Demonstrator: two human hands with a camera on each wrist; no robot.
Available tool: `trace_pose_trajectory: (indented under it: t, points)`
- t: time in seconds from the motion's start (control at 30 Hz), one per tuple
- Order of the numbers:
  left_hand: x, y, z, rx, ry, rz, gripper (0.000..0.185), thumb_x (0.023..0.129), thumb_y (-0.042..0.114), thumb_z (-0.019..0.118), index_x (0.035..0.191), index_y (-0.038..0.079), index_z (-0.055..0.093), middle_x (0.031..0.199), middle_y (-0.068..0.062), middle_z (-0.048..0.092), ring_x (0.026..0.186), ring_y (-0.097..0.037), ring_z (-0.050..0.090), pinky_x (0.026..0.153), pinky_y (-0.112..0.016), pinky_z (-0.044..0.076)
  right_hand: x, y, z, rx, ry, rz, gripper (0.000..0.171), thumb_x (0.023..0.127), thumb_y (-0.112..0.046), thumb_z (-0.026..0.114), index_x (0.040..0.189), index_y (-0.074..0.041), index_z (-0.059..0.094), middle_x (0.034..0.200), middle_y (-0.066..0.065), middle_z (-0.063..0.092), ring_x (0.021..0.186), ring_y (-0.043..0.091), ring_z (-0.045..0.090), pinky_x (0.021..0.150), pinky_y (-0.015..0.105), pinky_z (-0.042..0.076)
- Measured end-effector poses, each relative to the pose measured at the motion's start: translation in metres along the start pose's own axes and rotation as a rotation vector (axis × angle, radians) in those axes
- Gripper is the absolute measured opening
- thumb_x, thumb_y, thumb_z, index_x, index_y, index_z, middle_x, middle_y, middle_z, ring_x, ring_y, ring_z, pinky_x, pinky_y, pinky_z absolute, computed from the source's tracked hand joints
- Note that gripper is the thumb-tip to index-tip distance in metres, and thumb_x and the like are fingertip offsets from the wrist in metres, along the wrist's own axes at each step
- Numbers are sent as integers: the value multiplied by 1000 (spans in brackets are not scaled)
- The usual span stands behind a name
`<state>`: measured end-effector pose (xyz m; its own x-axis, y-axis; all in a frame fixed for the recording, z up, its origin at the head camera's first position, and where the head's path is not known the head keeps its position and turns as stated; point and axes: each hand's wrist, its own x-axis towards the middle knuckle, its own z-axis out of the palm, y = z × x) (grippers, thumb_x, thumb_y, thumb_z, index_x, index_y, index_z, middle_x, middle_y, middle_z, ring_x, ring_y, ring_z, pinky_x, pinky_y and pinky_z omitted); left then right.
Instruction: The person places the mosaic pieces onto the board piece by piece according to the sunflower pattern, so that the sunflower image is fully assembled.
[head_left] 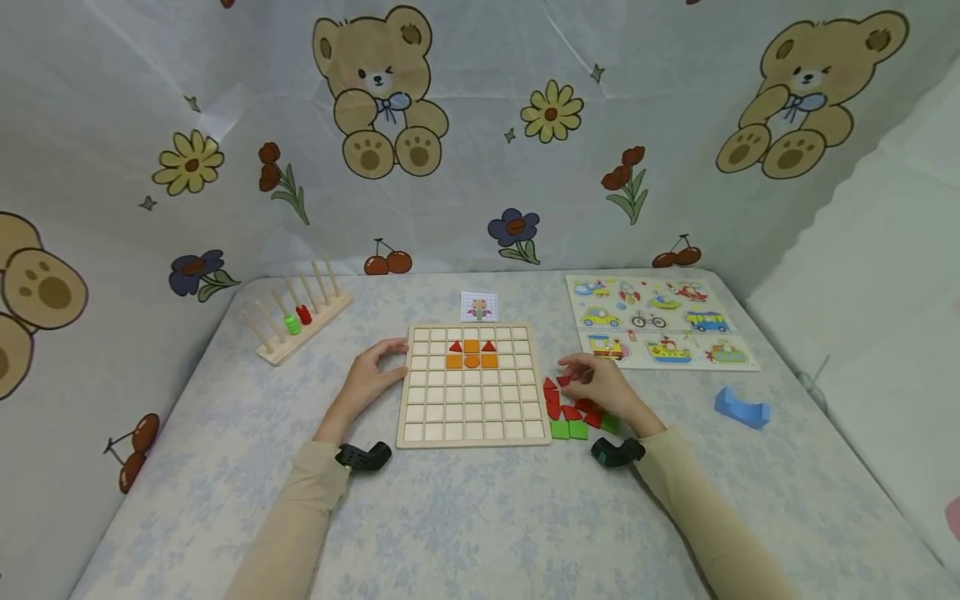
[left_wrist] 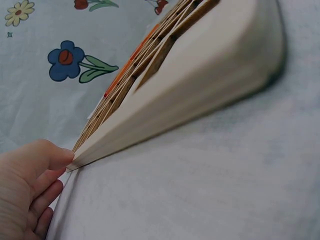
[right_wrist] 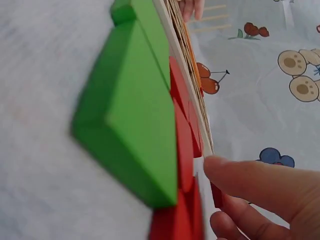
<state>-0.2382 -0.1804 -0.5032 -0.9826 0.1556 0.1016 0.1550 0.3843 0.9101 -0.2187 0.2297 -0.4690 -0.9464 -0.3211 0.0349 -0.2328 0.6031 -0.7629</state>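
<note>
A wooden grid board (head_left: 472,408) lies in the middle of the table, with several orange squares (head_left: 471,354) and two red triangles in its top rows. My left hand (head_left: 390,362) rests at the board's left edge. In the left wrist view the thumb (left_wrist: 47,155) touches the edge of the board (left_wrist: 200,85). My right hand (head_left: 573,375) is over a pile of red pieces (head_left: 562,408) right of the board and pinches a red piece (right_wrist: 216,196) between thumb and finger. Green pieces (head_left: 570,429) lie at the pile's near end, and one green piece (right_wrist: 135,115) looms large in the right wrist view.
A small pattern card (head_left: 478,307) lies behind the board. A vehicle puzzle (head_left: 660,321) sits at the back right, a blue block (head_left: 741,407) at the right, and a wooden peg rack (head_left: 296,321) with a green and a red ring at the back left. Printed cloth walls surround the table.
</note>
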Motion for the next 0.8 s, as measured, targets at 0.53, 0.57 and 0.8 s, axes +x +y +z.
trace_pose_trajectory:
  t: [0.53,0.57,0.8]
  points:
    - [0,0,-1,-11,-3,-7,50,87,14,70,134,11,53,128,-14,60,133,-27,44,117,-47,26,42,-63,70,58,-10,-69,37,79,-5,75,114,2,65,94,15,67,79,19,59,71,25,51]
    - [0,0,-1,-13,-2,-4,50,87,14,70,133,11,54,127,-14,61,133,-27,45,117,-47,26,44,-65,74,56,-11,-71,37,78,-4,76,113,2,65,93,15,67,78,18,59,70,24,51]
    - [0,1,0,-23,2,5,48,86,12,69,132,9,55,126,-14,61,133,-27,45,118,-46,26,47,-71,84,61,8,-78,35,77,-1,76,110,3,66,93,15,67,77,19,58,69,24,49]
